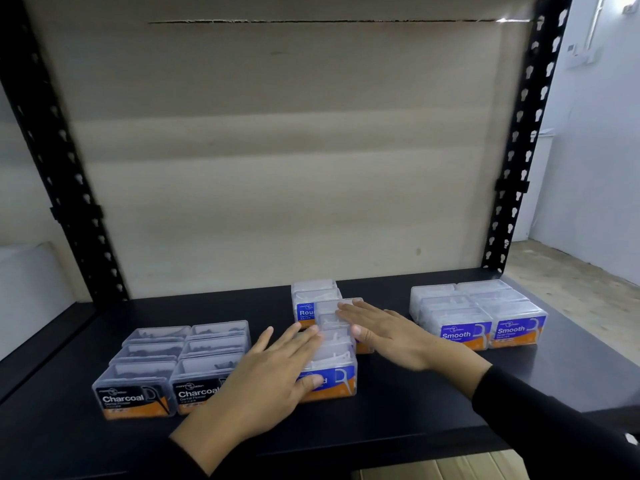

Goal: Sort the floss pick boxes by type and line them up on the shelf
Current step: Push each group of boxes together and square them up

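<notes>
Floss pick boxes grouped on the black shelf (398, 403)

Charcoal boxes (173, 365) near the front-left, Smooth boxes (481, 313) toward the right edge, Round boxes (329, 337) mid-shelf — left hand (270, 379) and right hand (388, 330) lie flat, fingers spread, on these.

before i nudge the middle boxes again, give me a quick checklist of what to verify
1. Charcoal boxes grouped in two tidy rows: ok.
2. Smooth boxes grouped in two tidy rows: ok.
3. Middle Round boxes lined up: not ok, columns are staggered.
4. Left hand and right hand both flat on the middle boxes: ok.
5. Every middle box is Round type: cannot tell, hands cover labels.
6. Clear shelf between groups: ok.
</notes>
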